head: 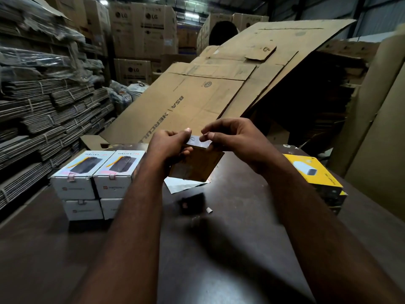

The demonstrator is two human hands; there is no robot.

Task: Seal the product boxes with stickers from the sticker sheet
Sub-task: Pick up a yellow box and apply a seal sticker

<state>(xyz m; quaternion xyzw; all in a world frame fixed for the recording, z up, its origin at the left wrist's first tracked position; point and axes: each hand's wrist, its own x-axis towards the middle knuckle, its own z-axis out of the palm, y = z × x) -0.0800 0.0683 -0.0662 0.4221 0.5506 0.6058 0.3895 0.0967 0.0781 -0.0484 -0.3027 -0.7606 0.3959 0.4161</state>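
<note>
I hold a product box (195, 165) up above the dark table (65, 249), its top end facing me. My left hand (168, 143) grips the box at its left side, thumb on the top edge. My right hand (232, 137) pinches at the top face of the box with thumb and forefinger; whether a sticker lies under the fingertips is too blurred to tell. A white sticker sheet (182, 185) lies on the table under the box. White product boxes (92, 181) stand stacked two high at the left, with pink stickers over their front edges.
A yellow and black box (315, 172) stands at the right of the table. A small dark object (190, 205) and a white scrap (209, 209) lie mid-table. Large flattened cardboard (208, 88) leans behind the table. Bundled cardboard fills the left wall.
</note>
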